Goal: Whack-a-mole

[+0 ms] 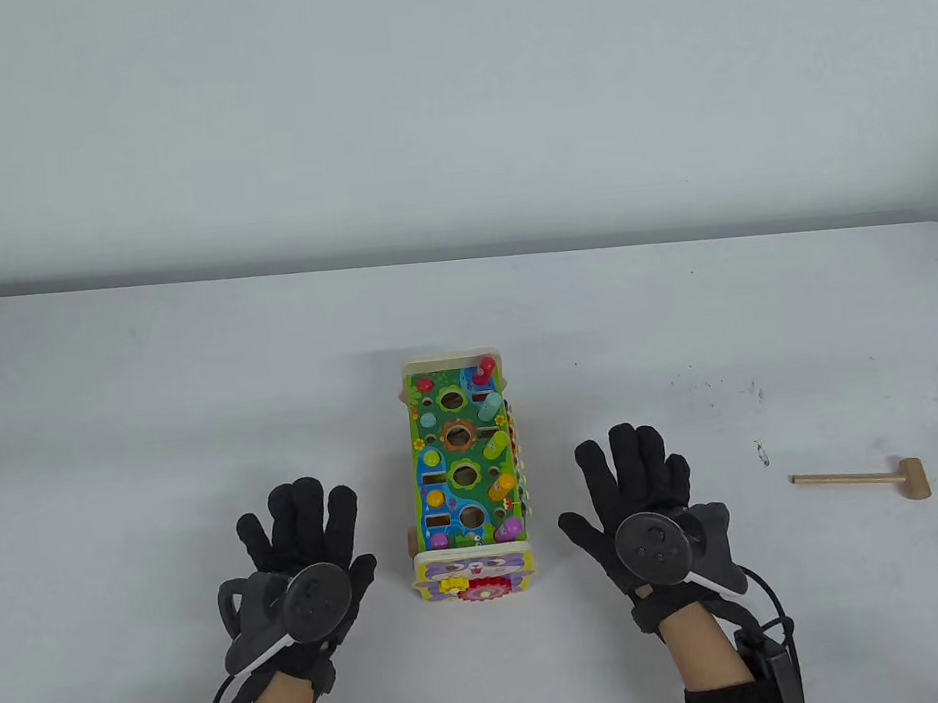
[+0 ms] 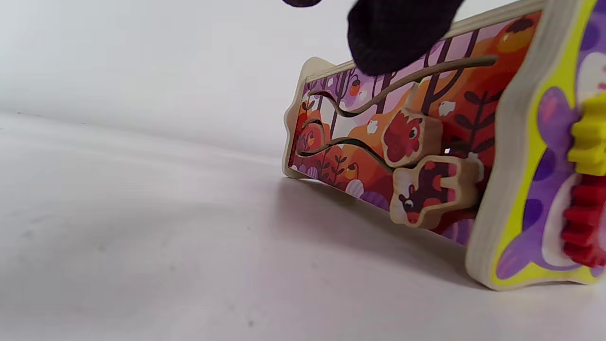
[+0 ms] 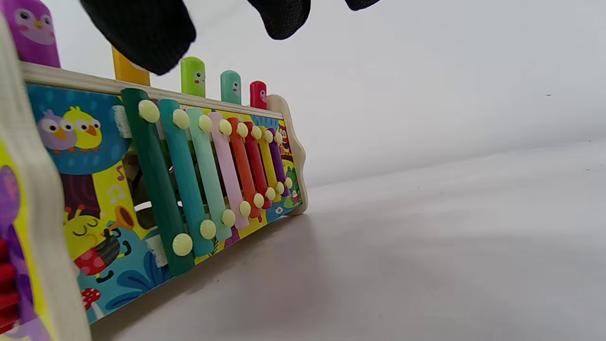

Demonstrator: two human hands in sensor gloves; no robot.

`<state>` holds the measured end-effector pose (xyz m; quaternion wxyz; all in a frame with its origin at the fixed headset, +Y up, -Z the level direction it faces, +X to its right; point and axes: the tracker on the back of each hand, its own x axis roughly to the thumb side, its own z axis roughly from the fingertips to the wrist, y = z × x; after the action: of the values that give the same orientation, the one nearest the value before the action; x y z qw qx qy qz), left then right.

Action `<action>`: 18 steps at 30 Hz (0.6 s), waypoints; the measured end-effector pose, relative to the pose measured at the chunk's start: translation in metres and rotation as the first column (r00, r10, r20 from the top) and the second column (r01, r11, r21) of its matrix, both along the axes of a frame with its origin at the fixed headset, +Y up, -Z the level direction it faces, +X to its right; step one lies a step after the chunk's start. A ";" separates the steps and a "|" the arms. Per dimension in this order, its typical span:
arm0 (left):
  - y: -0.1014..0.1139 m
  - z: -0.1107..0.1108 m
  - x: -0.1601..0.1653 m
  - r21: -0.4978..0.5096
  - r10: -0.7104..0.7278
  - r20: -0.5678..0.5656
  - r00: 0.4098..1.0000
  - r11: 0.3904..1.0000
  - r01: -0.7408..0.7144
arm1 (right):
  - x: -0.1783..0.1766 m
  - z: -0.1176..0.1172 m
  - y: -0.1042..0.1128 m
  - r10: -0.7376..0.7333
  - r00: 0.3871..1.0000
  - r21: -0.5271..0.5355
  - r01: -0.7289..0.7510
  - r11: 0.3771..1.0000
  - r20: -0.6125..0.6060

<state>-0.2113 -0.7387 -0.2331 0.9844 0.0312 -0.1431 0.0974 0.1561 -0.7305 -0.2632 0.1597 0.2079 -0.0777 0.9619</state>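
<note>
A colourful wooden whack-a-mole toy box (image 1: 463, 475) stands mid-table, its green top holding round holes and several raised pegs (image 1: 497, 446) along the right side. The right wrist view shows its xylophone side (image 3: 208, 175) with pegs sticking up; the left wrist view shows its orange maze side (image 2: 402, 142). A small wooden hammer (image 1: 866, 481) lies on the table far right. My left hand (image 1: 305, 538) rests flat, fingers spread, left of the toy. My right hand (image 1: 636, 476) rests flat, fingers spread, right of the toy. Both hold nothing.
The white table's (image 1: 114, 415) far edge runs across the middle of the table view, with its rounded corner at the right. A few dark scuff marks (image 1: 760, 449) lie between my right hand and the hammer.
</note>
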 end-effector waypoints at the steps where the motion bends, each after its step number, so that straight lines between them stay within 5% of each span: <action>1: 0.000 0.000 0.000 -0.002 0.001 0.000 1.000 1.000 -0.001 | 0.000 0.000 0.000 0.000 1.000 0.000 0.000 1.000 -0.001; 18: -0.001 0.000 0.000 -0.017 0.034 0.008 0.999 0.999 -0.034 | 0.003 -0.002 -0.002 0.009 0.999 -0.006 -0.009 1.000 0.045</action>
<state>-0.2112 -0.7401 -0.2330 0.9823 0.0249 -0.1458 0.1153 0.1591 -0.7328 -0.2654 0.1542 0.1861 -0.0774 0.9673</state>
